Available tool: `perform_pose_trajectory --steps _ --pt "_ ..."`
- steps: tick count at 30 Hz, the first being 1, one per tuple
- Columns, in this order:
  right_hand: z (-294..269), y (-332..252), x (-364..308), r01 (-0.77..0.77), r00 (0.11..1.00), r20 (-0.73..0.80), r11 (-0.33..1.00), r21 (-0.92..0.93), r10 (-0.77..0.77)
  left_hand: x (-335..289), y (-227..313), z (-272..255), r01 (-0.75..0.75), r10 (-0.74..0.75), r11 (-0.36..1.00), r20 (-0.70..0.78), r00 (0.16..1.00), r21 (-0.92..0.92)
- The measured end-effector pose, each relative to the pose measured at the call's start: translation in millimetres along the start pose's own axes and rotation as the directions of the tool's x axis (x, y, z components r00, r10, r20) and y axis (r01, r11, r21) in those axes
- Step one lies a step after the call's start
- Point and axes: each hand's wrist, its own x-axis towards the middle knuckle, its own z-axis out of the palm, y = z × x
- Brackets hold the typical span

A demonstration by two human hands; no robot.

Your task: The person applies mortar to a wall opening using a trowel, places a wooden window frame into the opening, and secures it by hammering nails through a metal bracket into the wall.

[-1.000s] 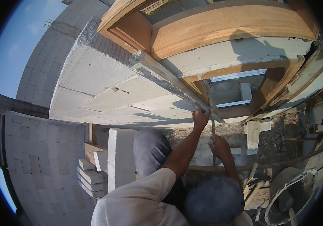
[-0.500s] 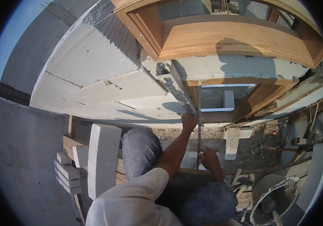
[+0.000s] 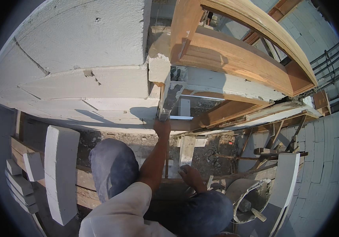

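Note:
My left hand (image 3: 162, 128) is closed around the lower part of a grey, mortar-smeared hollow bar (image 3: 171, 100). The bar stands nearly upright against the end of the white block wall (image 3: 110, 83), beside the wooden window frame (image 3: 232, 55). Below that hand runs a thin brown strip (image 3: 167, 162); I cannot tell if it belongs to the bar. My right hand (image 3: 192, 176), lower and to the right, has its fingers curled above my right knee. Its palm is hidden, so anything inside cannot be made out. It is apart from the bar.
A mortar-coated bucket (image 3: 252, 197) with a handled tool in it stands at lower right, near a white panel (image 3: 286, 179). At left, a tall white block (image 3: 60, 173) stands by stacked blocks (image 3: 21, 187). Wooden planks (image 3: 86, 183) lie beneath me; rubble ground shows below.
The view has swung right, so the scene sits further left in the picture. My left hand still grips the bar, which looks more upright. My right hand has moved right, away from the thin strip.

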Motion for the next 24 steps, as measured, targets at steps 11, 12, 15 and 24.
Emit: perform_pose_trajectory --steps 11,12,15,24 --pt "5 28 -17 -0.12 0.984 0.112 0.977 -0.176 0.141 -26 59 -1 -0.049 0.024 0.968 -0.101 0.995 -0.248" --pt "8 26 -16 -0.119 0.983 0.119 0.976 -0.184 0.142 -26 61 -4 -0.074 0.044 0.962 -0.119 0.992 -0.265" --pt "7 31 -14 -0.139 0.98 0.11 0.964 -0.227 0.167 -38 89 -9 -0.011 -0.03 0.952 -0.129 0.991 -0.307" --pt "13 32 -10 -0.164 0.97 0.125 0.937 -0.308 0.211 -55 145 -35 0.103 -0.118 0.907 -0.01 0.993 -0.408"
